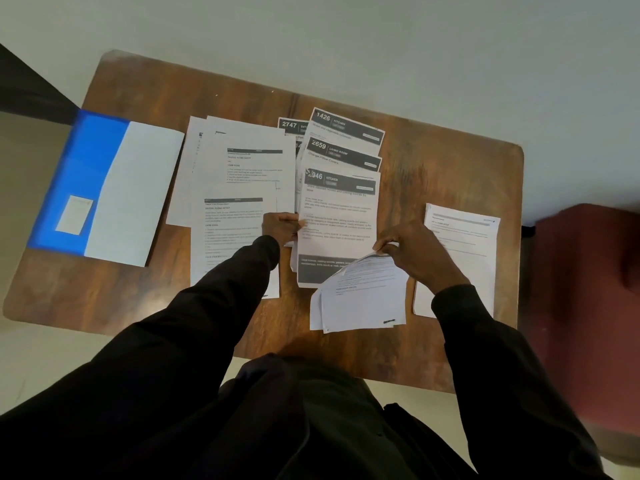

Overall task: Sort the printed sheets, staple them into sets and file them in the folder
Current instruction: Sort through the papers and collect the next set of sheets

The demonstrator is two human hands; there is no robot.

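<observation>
Nearest the person, over the near edge of the brown wooden table (450, 174), the right hand (412, 251) pinches the top of a small bundle of white printed sheets (360, 296), which curls down from its fingertips towards the body. Just left of it, the left hand (282, 226), fingers curled, grips the left edge of a white sheet with a dark header band (337, 209) that lies flat between the two hands. Under the right wrist lies a separate white page (464, 244). Left of the left hand are overlapping plain text pages (239, 168). Farther off, more dark-headed sheets (346, 140) are fanned out. At the far left an open blue plastic folder (93, 157) lies well apart from both hands.
</observation>
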